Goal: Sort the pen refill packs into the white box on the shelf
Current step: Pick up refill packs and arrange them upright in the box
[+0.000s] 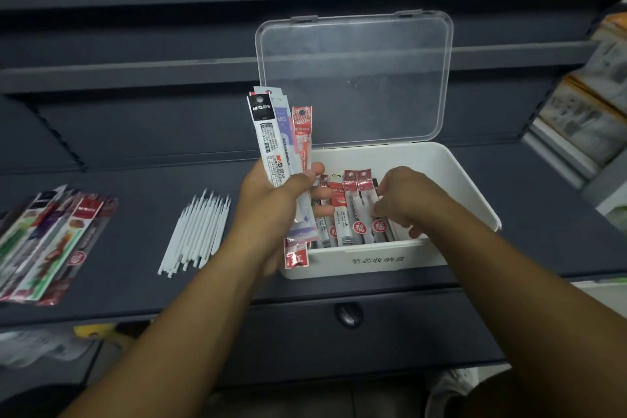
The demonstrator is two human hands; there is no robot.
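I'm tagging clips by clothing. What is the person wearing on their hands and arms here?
Nothing that shows. The left hand and right hand are bare, no gloves or rings visible. The left forearm and right forearm are uncovered to the frame's edge: no sleeve, watch or bracelet.

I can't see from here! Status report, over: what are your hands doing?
Left hand grips a fan of refill packs at the white box. Right hand pinches a red-topped pack inside. Lid up, nothing blocking.
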